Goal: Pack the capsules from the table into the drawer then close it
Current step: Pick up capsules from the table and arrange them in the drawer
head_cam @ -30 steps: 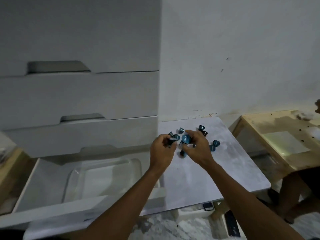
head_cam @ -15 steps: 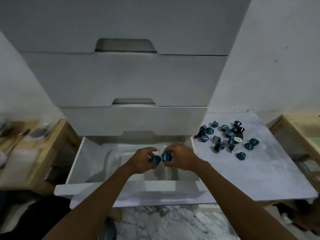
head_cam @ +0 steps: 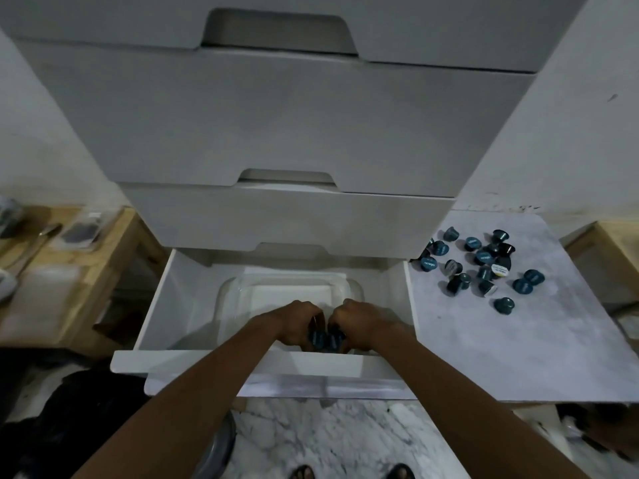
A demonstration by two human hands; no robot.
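Observation:
The bottom drawer of a white chest stands pulled out, with a clear glass dish inside it. My left hand and my right hand are side by side, low in the near end of the dish. Each is closed around dark blue capsules: one set under the left fingers, another under the right. Several more blue capsules lie scattered on the white table to the right of the drawer.
Two shut drawers rise above the open one. A wooden table with small items stands at the left, another wooden surface at the far right. Marble floor and my feet show below.
Both hands carried capsules from the table leftward over the drawer, then lowered into the near end of the glass dish. My view swung left to face the chest.

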